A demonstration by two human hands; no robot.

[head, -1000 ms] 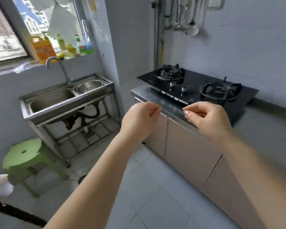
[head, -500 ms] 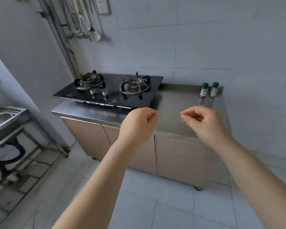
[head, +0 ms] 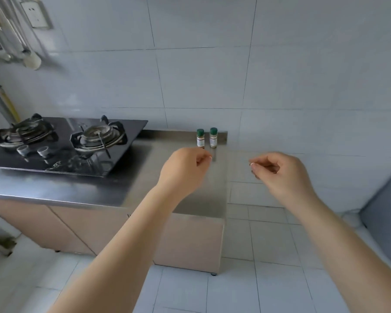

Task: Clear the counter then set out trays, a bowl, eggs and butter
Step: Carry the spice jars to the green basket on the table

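The steel counter (head: 142,177) carries two small spice jars with green caps, one (head: 200,138) beside the other (head: 213,137), against the tiled back wall at its right end. My left hand (head: 185,168) hovers over the counter just in front of the jars, fingers loosely curled, holding nothing. My right hand (head: 278,172) hangs past the counter's right edge, over the floor, also loosely curled and empty. No trays, bowl, eggs or butter are in view.
A black two-burner gas stove (head: 61,145) fills the counter's left part. Utensils (head: 14,48) hang on the wall at upper left beside a socket (head: 36,13). Beige cabinet doors (head: 190,240) sit under the counter. A grey padded thing (head: 384,218) stands at far right.
The view has swung right from the sink past the stove to the counter's right end, and closer. Both hands stay raised and empty, now nearer the spice jars.
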